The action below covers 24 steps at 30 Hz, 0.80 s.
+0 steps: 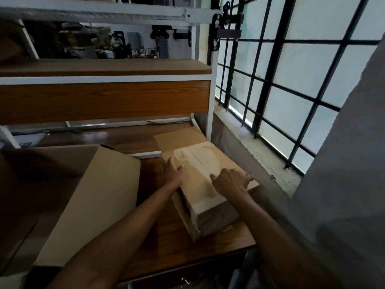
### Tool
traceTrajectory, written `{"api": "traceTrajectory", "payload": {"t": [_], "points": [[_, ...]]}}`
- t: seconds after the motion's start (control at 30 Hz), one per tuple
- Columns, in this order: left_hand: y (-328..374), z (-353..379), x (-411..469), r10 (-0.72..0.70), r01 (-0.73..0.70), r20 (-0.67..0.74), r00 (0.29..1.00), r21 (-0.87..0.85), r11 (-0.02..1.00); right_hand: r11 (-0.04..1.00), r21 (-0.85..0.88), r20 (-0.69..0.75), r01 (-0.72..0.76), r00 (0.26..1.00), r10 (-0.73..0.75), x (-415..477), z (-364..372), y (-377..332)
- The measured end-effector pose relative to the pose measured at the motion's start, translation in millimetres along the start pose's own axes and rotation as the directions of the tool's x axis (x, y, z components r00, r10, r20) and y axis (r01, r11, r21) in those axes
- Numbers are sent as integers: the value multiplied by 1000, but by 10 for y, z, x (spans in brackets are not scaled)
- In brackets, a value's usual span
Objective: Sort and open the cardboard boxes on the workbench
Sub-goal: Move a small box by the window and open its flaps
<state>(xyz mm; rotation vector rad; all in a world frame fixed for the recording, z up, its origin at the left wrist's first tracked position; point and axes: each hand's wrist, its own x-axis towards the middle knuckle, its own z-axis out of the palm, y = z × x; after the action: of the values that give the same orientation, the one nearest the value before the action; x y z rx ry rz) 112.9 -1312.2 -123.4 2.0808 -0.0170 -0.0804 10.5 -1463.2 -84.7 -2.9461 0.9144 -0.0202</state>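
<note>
A small cardboard box [205, 180] lies on the wooden workbench [164, 243] near its right edge, its top flaps folded down and one far flap [179, 138] standing open behind it. My left hand [173, 173] rests on the box's left top edge with fingers over the flap. On the right top flap my right hand [229, 181] presses with fingers spread. A large open cardboard box [89, 201] stands to the left, its side wall facing the small box.
A white metal frame with a wooden shelf [104, 99] rises at the back of the bench. A barred window [291, 80] and a concrete sill [260, 151] run along the right. A grey wall [343, 184] stands at the near right.
</note>
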Motion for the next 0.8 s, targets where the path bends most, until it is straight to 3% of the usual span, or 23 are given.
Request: {"api": "traceTrajectory", "payload": {"t": [0.13,0.27,0.47,0.53,0.67,0.8], "points": [[10,-120,6,96,-88,-42,994,165,982,989,102,101,111,987,-121,185,-58,365],[34,-28,-189,150,-144,5,989,305,941,975,212,184,60,978,-101,70,64,381],[224,30,-471,24,-55,69,997,488,871,977,209,228,52,969,-100,-235,77,239],[332,107,-549,44,-97,117,992,497,862,977,206,238,59,965,-108,-272,83,199],[595,141,-700,143,-352,358,923,633,689,961,272,191,46,976,-101,-333,68,123],[842,-82,-741,210,-440,394,895,701,562,955,285,180,87,973,-143,-358,12,178]]}}
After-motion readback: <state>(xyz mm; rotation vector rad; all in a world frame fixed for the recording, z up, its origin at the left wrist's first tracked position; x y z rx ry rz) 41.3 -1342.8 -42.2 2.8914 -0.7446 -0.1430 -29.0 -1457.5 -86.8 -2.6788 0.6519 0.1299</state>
